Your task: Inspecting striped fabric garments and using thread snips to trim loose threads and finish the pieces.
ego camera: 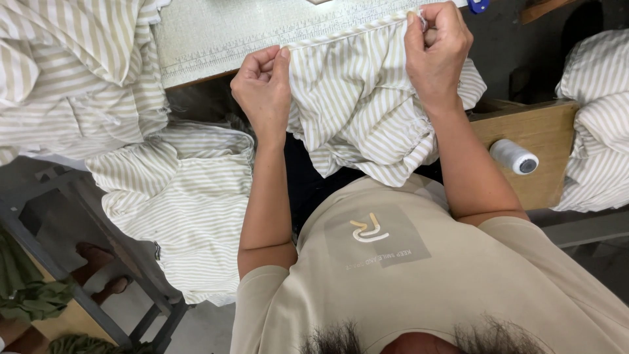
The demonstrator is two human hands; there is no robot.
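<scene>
A beige-and-white striped fabric piece [357,105] hangs from the front edge of a pale sewing table [216,36] down toward my lap. My left hand [263,88] pinches its gathered top hem at the left end. My right hand [436,52] pinches the same hem at the right end, fingers closed on the cloth. The hem is stretched straight between both hands along the table's printed ruler strip.
More striped fabric is heaped at the left [72,72] and draped below [183,196]. Another striped pile lies at the right [596,124]. A spool of white thread [514,157] pokes out by a wooden box [537,141]. A blue object [478,5] sits at the table's far edge.
</scene>
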